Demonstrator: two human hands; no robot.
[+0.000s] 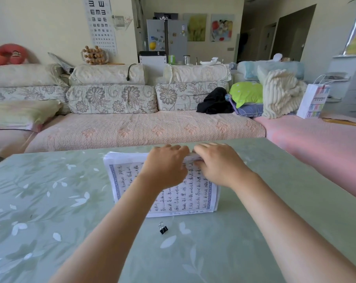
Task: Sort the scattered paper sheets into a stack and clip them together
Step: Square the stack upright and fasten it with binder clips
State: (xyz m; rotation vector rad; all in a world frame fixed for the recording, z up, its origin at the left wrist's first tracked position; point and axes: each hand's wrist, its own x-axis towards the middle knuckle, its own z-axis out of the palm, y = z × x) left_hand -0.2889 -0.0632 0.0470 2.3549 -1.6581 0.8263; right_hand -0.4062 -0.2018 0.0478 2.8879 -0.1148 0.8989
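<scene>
We see two arms of one person. The left forearm [115,227] comes in from the lower left of the frame and the right forearm [285,221] from the lower right. Both are bare right to the frame's edge. Near the middle, the left hand [164,168] and right hand [217,164] are bare too, shown from the back with rounded knuckles.

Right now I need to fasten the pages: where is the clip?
In the head view, the clip lies on the table, low and near centre, just in front of the near edge of the paper stack.
</scene>
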